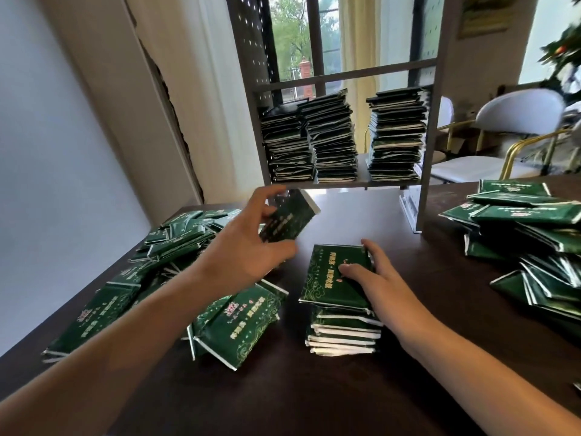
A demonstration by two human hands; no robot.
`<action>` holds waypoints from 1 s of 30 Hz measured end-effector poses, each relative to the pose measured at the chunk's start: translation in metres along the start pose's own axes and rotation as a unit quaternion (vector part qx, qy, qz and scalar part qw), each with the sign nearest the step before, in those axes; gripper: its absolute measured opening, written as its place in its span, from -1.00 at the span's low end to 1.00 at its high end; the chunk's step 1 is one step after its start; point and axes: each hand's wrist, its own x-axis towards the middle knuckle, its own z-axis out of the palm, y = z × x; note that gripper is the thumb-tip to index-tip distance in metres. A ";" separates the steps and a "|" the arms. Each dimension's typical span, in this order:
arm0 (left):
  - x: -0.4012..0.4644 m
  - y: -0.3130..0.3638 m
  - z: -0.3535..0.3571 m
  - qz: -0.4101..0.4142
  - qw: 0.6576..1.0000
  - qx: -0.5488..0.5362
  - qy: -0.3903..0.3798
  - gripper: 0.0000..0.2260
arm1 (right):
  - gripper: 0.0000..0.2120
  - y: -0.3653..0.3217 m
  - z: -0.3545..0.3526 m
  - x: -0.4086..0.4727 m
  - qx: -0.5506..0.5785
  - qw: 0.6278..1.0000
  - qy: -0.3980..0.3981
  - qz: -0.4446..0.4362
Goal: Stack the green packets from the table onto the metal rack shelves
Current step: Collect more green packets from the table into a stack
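My left hand (248, 243) holds one green packet (290, 217) in the air above the table, in front of the metal rack (432, 127). My right hand (374, 278) rests on top of a small neat stack of green packets (338, 297) at the table's middle, thumb on the top packet and fingers along its right side. A loose heap of green packets (163, 265) lies to the left, and another heap (531, 243) to the right. The rack's lower shelf (361, 180) carries three tall stacks of packets (333, 136).
The dark wooden table (314, 388) has a bare strip between the heaps. A white chair with gold legs (515, 127) stands behind the table at the right. A window and curtains are behind the rack, a wall to the left.
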 end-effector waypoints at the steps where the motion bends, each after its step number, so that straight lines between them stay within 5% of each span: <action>1: 0.002 0.007 0.004 0.036 0.999 0.035 -0.013 -0.41 | -0.38 0.000 0.000 0.001 -0.003 1.000 -0.002 0.003; 6: 0.012 0.014 0.029 0.186 0.959 0.209 -0.041 -0.58 | -0.44 -0.002 -0.001 -0.001 -0.033 0.999 -0.006 -0.003; 9: 0.015 0.000 0.034 0.209 0.951 0.226 -0.021 -0.60 | -0.50 -0.005 -0.003 -0.001 -0.034 0.999 0.005 0.008; 13: 0.006 -0.013 0.032 0.129 0.986 0.110 -0.009 -0.48 | -0.73 -0.010 -0.005 -0.002 0.065 0.995 0.024 0.073; 18: -0.003 -0.025 0.030 0.066 0.998 0.005 -0.021 -0.15 | -0.61 -0.010 -0.002 -0.009 0.059 0.995 0.022 0.082; 24: -0.021 -0.022 0.033 -0.059 0.960 -0.266 0.063 -0.43 | -0.53 -0.009 0.001 -0.015 0.045 0.999 -0.020 0.010; 27: -0.011 -0.019 0.035 -0.162 0.928 -0.305 0.138 -0.74 | -0.52 -0.008 0.006 -0.016 0.049 0.999 -0.008 0.007; 28: -0.006 -0.019 0.037 -0.204 0.923 -0.302 0.121 -0.80 | -0.51 -0.010 0.008 -0.017 0.049 0.999 -0.001 0.006; 30: -0.002 -0.013 0.044 -0.271 0.917 -0.290 0.037 -0.58 | -0.48 -0.010 0.010 -0.018 0.069 0.998 0.004 0.009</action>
